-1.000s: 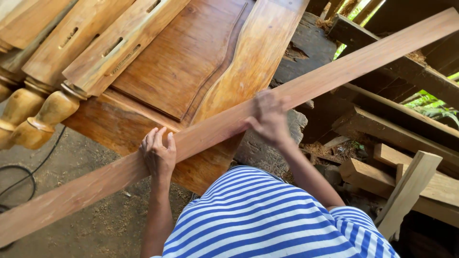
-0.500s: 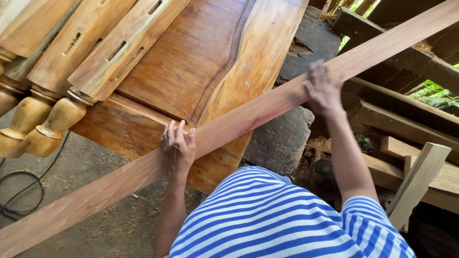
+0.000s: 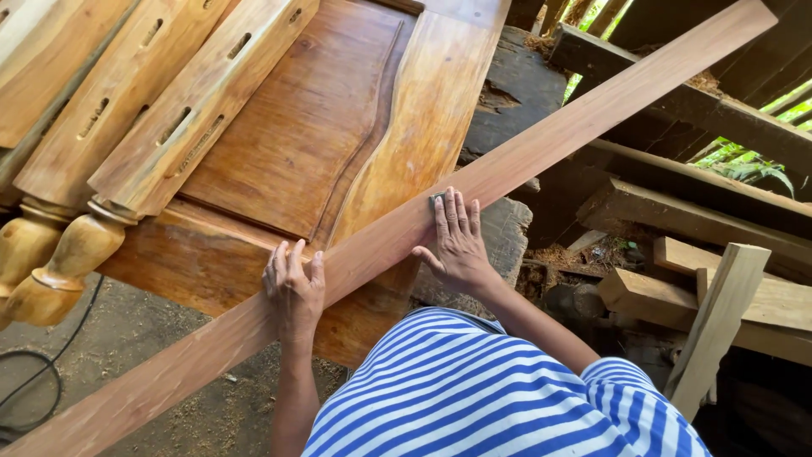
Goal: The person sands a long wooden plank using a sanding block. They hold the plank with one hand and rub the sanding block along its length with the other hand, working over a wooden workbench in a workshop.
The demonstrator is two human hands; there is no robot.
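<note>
A long reddish wooden plank (image 3: 541, 161) runs diagonally from lower left to upper right across the view. My left hand (image 3: 293, 286) lies flat on it near the middle, fingers together. My right hand (image 3: 458, 239) presses flat on the plank further up, with a small grey piece of sandpaper (image 3: 437, 199) showing under its fingertips. The plank rests over a carved brown wooden panel (image 3: 313, 127). My blue and white striped shirt (image 3: 499, 389) fills the bottom of the view.
Turned wooden legs with mortise slots (image 3: 127, 127) lie at the upper left. Rough timber offcuts and beams (image 3: 702, 279) are stacked at the right. A black cable (image 3: 34, 381) lies on the dirt floor at lower left. Green leaves (image 3: 744, 165) show beyond the beams.
My right hand has slid back down the plank toward me from its far reach. My left hand has stayed flat on the plank. The view has shifted slightly.
</note>
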